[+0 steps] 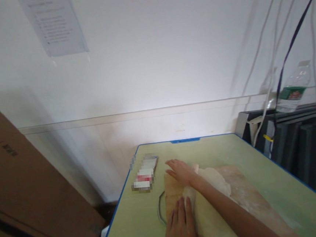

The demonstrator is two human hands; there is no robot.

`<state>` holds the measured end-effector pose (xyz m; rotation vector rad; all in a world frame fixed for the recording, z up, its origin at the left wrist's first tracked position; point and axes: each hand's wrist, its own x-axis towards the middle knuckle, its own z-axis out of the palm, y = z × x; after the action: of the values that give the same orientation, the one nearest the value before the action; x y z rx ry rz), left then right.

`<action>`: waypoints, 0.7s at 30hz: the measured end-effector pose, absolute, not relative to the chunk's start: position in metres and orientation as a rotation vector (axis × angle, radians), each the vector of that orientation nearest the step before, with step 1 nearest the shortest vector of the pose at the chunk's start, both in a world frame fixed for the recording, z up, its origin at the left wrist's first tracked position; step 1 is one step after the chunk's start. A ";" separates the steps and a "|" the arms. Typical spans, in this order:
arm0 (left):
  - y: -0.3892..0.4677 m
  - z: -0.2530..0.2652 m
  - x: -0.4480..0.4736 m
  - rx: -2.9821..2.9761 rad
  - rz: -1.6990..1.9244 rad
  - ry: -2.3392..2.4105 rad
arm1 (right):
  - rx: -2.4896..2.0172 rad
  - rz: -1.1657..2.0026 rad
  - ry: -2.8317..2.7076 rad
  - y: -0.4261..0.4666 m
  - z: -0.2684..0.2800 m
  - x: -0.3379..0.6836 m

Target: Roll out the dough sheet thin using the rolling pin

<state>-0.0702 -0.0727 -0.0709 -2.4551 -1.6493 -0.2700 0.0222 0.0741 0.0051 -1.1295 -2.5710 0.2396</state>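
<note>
1. Head view, layout: dough sheet [209, 221] on floured board [253, 191], atop tabletop [137, 227]; pale roll [189, 192] at sheet's L edge, long axis approx. near-to-far. Bare pin or dough-wrapped: can't tell.
2. Head view, R grip: R hand [181, 172] lies across roll's far end, fingers outstretched, slightly spread; forearm over sheet.
3. Head view, L grip: L hand [180, 225] nearer roll's near end, fingers straight, almost together.

Free tabletop [265, 175] rightward; leftward — phone [145, 174]
</note>
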 end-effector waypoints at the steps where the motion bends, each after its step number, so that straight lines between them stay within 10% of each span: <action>1: -0.074 -0.070 -0.068 -2.437 -0.277 -1.637 | -1.178 0.275 -2.542 0.071 0.004 0.031; 21: -0.087 -0.075 -0.023 -2.196 -0.518 -1.416 | -1.282 0.039 -2.489 -0.003 -0.020 0.143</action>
<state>-0.0229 -0.0874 -0.0745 -2.1957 -1.4162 -0.5185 0.1426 -0.0032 -0.0198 -1.2820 -2.4891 0.0387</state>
